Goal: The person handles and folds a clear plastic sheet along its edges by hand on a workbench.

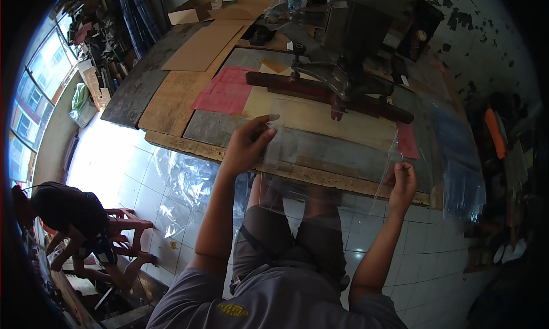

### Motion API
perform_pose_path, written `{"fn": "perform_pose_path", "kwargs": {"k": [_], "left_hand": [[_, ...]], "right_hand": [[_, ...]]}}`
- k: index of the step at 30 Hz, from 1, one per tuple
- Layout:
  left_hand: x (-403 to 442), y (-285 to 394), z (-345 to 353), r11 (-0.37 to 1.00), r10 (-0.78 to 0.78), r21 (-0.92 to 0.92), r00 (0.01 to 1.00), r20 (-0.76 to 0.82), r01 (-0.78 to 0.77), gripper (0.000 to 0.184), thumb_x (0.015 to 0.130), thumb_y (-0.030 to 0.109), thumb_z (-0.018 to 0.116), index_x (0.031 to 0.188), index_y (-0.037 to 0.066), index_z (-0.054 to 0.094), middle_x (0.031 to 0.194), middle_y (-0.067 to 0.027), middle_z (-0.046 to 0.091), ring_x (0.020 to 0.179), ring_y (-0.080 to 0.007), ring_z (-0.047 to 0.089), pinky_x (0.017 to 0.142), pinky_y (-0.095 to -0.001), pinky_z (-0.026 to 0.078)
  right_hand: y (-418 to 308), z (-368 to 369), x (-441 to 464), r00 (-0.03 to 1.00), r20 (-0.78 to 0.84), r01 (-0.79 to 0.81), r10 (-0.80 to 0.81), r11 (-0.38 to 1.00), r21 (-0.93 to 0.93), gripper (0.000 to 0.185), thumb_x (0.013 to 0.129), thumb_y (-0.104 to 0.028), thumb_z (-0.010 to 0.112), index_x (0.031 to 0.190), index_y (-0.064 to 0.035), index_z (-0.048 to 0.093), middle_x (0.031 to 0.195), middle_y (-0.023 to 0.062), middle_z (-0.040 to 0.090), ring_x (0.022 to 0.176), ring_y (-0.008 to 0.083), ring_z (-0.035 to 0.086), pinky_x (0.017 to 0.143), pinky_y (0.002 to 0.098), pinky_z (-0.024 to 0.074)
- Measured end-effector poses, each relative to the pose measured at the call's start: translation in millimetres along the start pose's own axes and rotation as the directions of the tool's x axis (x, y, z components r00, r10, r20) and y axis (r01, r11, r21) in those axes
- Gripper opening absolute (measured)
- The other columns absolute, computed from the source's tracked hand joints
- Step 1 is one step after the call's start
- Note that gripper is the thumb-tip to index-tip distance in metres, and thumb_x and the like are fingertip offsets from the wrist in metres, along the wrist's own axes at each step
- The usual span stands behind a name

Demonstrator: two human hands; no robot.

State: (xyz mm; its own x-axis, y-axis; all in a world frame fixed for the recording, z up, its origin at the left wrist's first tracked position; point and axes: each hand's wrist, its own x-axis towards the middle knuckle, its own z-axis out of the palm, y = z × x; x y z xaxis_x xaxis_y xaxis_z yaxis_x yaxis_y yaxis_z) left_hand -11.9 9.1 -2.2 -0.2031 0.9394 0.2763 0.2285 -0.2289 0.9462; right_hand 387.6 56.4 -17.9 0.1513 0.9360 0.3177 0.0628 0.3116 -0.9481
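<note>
A clear plastic sheet [323,183] hangs stretched between my two hands, partly over the front edge of a worn worktable [200,149]. My left hand [249,143] pinches its left side near the top. Lower down on the opposite side, my right hand [402,183] is closed on the sheet's right edge. Just beyond the sheet, a cream sheet [311,114] and a red sheet [224,91] lie on the grey metal bed. Above them stands a dark press-like machine [357,43] with a long dark red bar [309,91].
Cardboard pieces [203,46] lie at the table's back left, near a water bottle [295,0]. Clear plastic sheets [457,163] hang off the right side. More clear plastic [186,183] is on the tiled floor. Another person [71,220] sits on a red stool at lower left.
</note>
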Motion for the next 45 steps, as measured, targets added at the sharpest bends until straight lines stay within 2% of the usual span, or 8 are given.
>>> {"fn": "perform_pose_path", "kwargs": {"k": [8,14,17,20,23,26,35,45], "left_hand": [[0,-2,-1,0.999,-0.014,-0.03,1.0,0.015,0.014,0.039,0.1,0.02,0.07,0.135,0.004,0.065,0.085,-0.0017,0.067,0.073,-0.0045,0.058,0.067,-0.0238,0.048],[-1,7,0,0.998,-0.034,-0.043,0.999,0.024,0.035,0.04,0.1,0.019,0.07,0.138,0.009,0.064,0.103,-0.0039,0.068,0.065,-0.0026,0.056,0.06,-0.0225,0.047],[-1,9,0,0.996,-0.024,-0.08,0.998,0.051,0.028,0.039,0.099,0.015,0.07,0.137,0.006,0.064,0.111,-0.0039,0.07,0.072,-0.0039,0.063,0.067,-0.0228,0.051],[-1,14,-1,0.975,-0.019,-0.218,0.995,0.097,0.04,0.037,0.098,0.01,0.07,0.134,0.001,0.064,0.129,-0.0061,0.067,0.098,-0.0092,0.068,0.084,-0.0263,0.055],[1,6,-4,0.957,0.138,-0.274,0.982,0.129,-0.098,0.037,0.097,0.006,0.069,0.133,-0.001,0.063,0.145,-0.01,0.058,0.126,-0.0175,0.061,0.104,-0.0331,0.052],[5,3,-10,0.966,0.248,-0.123,0.949,0.193,-0.227,0.04,0.096,0.002,0.068,0.135,0.001,0.061,0.155,-0.0123,0.048,0.136,-0.0227,0.054,0.11,-0.0372,0.049],[-2,16,-7,0.948,0.06,-0.317,0.983,0.174,-0.001,0.049,0.09,-0.013,0.065,0.136,0.002,0.057,0.16,-0.0161,0.043,0.134,-0.0232,0.057,0.105,-0.0349,0.054],[1,11,-7,0.964,0.17,-0.233,0.969,0.18,-0.126,0.067,0.083,-0.019,0.063,0.145,0.004,0.052,0.16,-0.0168,0.044,0.136,-0.0238,0.057,0.108,-0.0348,0.052]], "right_hand": [[-3,2,-1,1.0,-0.01,-0.011,0.011,1.0,-0.002,0.017,0.103,-0.023,0.066,0.099,-0.0065,0.061,0.076,-0.0042,0.058,0.065,0.0055,0.056,0.06,0.0228,0.0452],[-5,2,0,1.0,-0.028,-0.012,0.012,1.0,0.001,0.016,0.103,-0.022,0.066,0.101,-0.0063,0.062,0.077,-0.0042,0.059,0.067,0.0058,0.058,0.06,0.0223,0.0444],[-4,0,2,1.0,-0.004,-0.007,0.007,1.0,-0.009,0.016,0.103,-0.022,0.065,0.105,-0.0057,0.064,0.081,-0.0036,0.061,0.07,0.0061,0.059,0.062,0.0225,0.0457],[-1,-4,3,1.0,0.021,-0.008,0.008,0.999,-0.038,0.02,0.103,-0.021,0.065,0.113,-0.0044,0.065,0.085,-0.0022,0.064,0.072,0.0063,0.06,0.065,0.0227,0.0475],[-3,0,2,1.0,0.012,-0.006,0.006,1.0,-0.031,0.027,0.103,-0.021,0.065,0.122,-0.003,0.065,0.088,-0.0009,0.066,0.073,0.006,0.06,0.066,0.0226,0.0482],[-9,4,0,0.999,0.033,-0.03,0.032,0.999,-0.04,0.033,0.103,-0.022,0.065,0.129,-0.0017,0.064,0.088,0.0001,0.068,0.073,0.0054,0.06,0.065,0.0223,0.048],[-8,2,1,0.995,0.098,-0.024,0.03,0.998,-0.062,0.041,0.103,-0.02,0.066,0.137,0.0011,0.06,0.09,0.002,0.069,0.07,0.0045,0.057,0.062,0.0217,0.0472],[-16,5,0,0.989,0.146,0.04,-0.034,0.999,-0.038,0.051,0.103,-0.012,0.064,0.15,0.0015,0.05,0.105,0.0044,0.07,0.087,0.0075,0.062,0.076,0.0245,0.0517]]}}
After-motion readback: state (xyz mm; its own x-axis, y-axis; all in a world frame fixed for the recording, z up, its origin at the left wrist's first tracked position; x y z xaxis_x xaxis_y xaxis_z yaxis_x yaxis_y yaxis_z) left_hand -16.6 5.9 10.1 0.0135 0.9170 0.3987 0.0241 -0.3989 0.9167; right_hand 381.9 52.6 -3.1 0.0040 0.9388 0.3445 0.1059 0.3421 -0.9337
